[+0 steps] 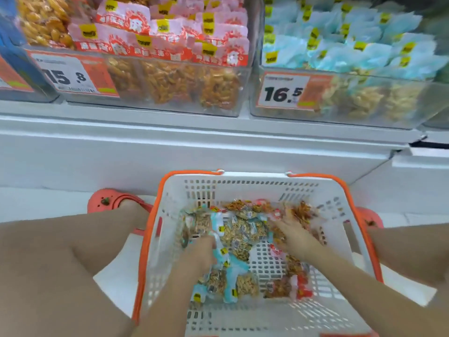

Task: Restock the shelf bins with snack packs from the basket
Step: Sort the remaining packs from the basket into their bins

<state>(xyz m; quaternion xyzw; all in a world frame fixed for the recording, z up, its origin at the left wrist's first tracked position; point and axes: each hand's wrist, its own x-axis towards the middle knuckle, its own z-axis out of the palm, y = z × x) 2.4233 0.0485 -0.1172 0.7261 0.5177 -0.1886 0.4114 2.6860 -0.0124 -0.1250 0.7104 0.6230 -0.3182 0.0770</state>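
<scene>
Both hands are down in the white basket with the orange rim right now. My left hand is on the blue-wrapped snack packs piled toward the basket's left side. The fingers look curled into them, but it's too blurry for me to say whether anything is actually gripped. My right hand is over by the red-wrapped snack packs along the right side, fingers spread fairly flat on the pile, not clearly holding anything.

Up on the shelf, the left bin with the 15.8 tag already holds red-and-pink packs, and the right bin with the 16.5 tag has the blue ones, so sorting by colour looks like the way to go.

I'd guess these packs are light, crinkly and slippery, with brittle stuff inside. I'd pinch them by the sealed wrapper ends or scoop a loose handful instead of squeezing the middles. They'll probably slide off each other if I grab too many.
</scene>
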